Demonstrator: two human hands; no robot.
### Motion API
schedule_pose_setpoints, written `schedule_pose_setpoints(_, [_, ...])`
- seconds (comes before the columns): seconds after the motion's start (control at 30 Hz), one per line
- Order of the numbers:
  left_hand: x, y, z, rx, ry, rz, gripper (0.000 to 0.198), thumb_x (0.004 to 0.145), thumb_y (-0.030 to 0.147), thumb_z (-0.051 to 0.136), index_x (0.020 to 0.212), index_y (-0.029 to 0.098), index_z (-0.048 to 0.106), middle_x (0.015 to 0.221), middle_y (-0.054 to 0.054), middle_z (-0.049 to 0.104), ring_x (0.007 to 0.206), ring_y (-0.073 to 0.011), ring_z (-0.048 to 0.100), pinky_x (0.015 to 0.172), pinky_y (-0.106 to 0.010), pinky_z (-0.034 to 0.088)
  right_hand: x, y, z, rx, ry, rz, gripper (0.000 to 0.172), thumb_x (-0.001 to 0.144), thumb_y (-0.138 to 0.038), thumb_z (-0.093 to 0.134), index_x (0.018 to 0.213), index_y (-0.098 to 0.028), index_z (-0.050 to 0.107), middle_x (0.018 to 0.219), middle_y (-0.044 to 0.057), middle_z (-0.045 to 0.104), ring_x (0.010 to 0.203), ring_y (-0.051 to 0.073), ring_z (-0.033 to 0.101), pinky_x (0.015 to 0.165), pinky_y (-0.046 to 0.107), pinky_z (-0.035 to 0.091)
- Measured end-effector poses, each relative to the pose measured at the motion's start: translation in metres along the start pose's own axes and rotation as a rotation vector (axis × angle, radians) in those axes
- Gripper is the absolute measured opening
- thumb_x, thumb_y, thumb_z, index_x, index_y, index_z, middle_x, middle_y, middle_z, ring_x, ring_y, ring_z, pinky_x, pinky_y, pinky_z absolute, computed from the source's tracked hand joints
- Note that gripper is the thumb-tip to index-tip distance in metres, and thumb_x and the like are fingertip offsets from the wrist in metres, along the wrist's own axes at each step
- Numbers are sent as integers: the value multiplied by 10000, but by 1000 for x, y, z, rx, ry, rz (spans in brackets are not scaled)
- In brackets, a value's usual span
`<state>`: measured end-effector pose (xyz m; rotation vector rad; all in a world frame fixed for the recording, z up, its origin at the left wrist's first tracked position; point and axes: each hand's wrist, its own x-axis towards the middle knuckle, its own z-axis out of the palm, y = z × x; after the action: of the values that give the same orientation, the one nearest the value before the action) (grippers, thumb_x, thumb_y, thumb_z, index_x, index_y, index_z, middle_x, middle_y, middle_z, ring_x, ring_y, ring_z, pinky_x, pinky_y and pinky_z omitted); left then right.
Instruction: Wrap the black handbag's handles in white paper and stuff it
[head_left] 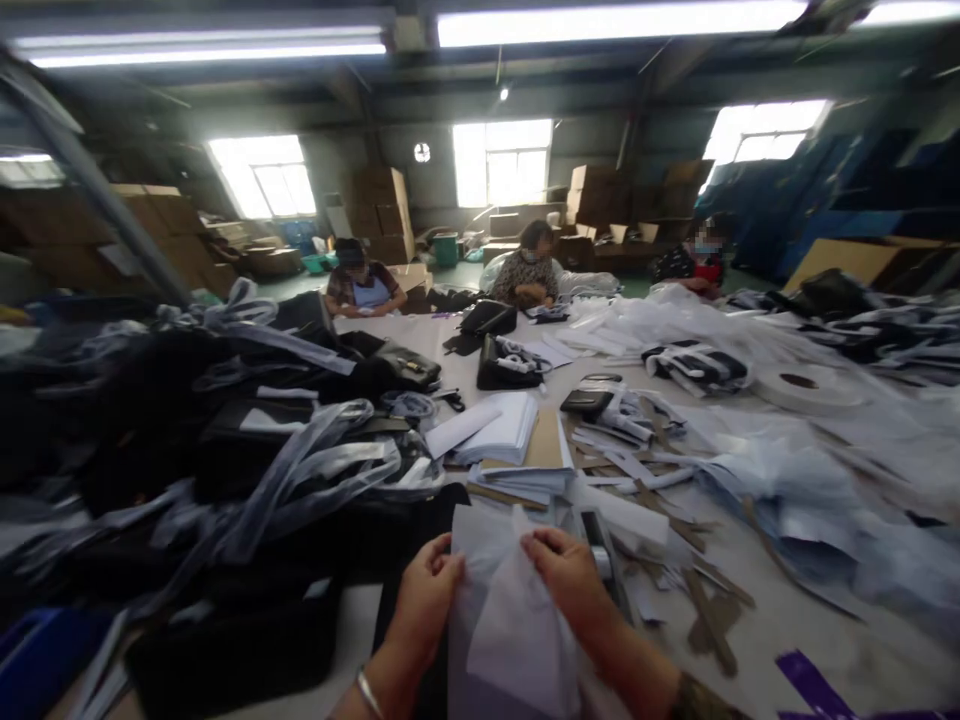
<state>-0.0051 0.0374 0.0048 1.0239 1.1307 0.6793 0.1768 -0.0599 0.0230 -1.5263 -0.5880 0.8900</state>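
Between my two hands is a sheet of thin white paper (510,610), creased and partly folded over itself. My left hand (429,592) pinches its left edge with thumb and fingers. On the other side, my right hand (568,575) grips the upper right part, the fingertips pressed together. Something flat and dark lies partly under the paper on the left. Just beyond my hands sits a stack of white paper (504,428), with brown card (544,440) next to it.
Black bags (247,450) with plastic-wrapped straps pile up on the left. Brown card strips (709,615) and white wrapping (787,490) spread over the right. A tape roll (806,388) lies farther back. Three people sit across the table, one a person in a patterned top (525,275).
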Motion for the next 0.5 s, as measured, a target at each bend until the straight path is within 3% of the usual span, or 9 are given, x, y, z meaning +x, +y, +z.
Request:
schedule_pose_setpoints(0.17, [11, -5, -22, 117, 128, 73, 480, 704, 432, 703, 1068, 124, 642, 893, -128, 763, 839, -268, 723, 748, -336, 547, 27, -11, -27, 142, 89, 17, 404, 656, -541, 811, 759, -162, 717, 608, -29, 527, 582, 120, 425, 547, 253, 338])
schedule_pose_setpoints(0.27, [17, -11, -41, 329, 195, 143, 416, 750, 448, 629, 1027, 139, 658, 948, -146, 774, 931, -308, 731, 863, -392, 542, 51, -29, -42, 177, 165, -25, 429, 621, -541, 839, 782, -161, 725, 632, -12, 575, 593, 127, 460, 554, 255, 369])
schedule_pose_setpoints(0.4, [24, -21, -67, 570, 228, 162, 329, 827, 376, 533, 1030, 157, 670, 945, -118, 786, 944, -294, 737, 872, -386, 536, 93, -73, -53, 93, 258, -174, 411, 654, -529, 808, 821, -160, 741, 638, -8, 593, 575, 127, 477, 551, 265, 383])
schedule_pose_setpoints(0.5, [24, -27, -85, 646, 196, 125, 253, 833, 295, 498, 972, 195, 684, 867, -70, 791, 884, -261, 755, 820, -341, 556, 129, -111, -48, -59, 259, -294, 406, 687, -535, 765, 834, -156, 757, 640, 3, 615, 587, 145, 506, 567, 281, 408])
